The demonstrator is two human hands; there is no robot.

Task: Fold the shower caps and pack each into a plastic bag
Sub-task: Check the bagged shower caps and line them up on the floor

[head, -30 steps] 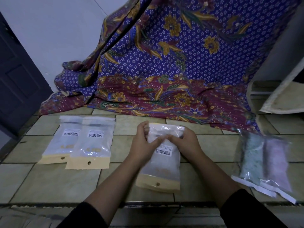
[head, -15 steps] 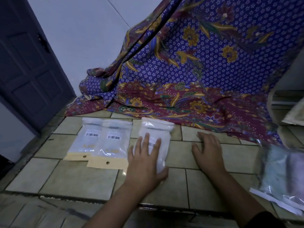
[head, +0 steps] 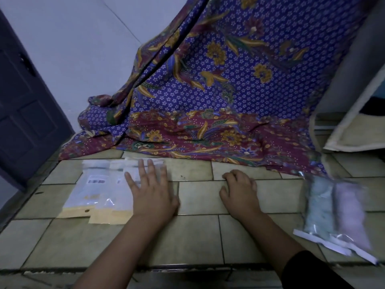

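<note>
Pressing down with straight, spread fingers, the left hand (head: 152,195) lies flat on a clear plastic bag with a white label (head: 135,165) at the left centre of the frame. Its grip is open, with nothing pinched. That bag overlaps two more clear plastic bags with barcode labels and pale yellow card headers (head: 89,190), laid side by side on the beige tiled floor (head: 198,236) to its left. All three look filled and closed, so three packs seem done, though the pale contents are too dim to make out as folded caps.

The right hand (head: 239,190) rests on the tiles at mid-frame, well apart from the packs, its fingers loosely curled and holding nothing. At the right edge of the frame lies a blurred clear packet holding mint-green and pale pink shower caps (head: 333,207), with white strips along its lower end. These appear to be stock not yet folded, so at least two caps are probably left. No empty bag is plainly in view.

Behind, a purple and maroon floral batik cloth (head: 229,90) drapes onto the tiles, and a dark panelled door (head: 25,101) stands at the upper left.
</note>
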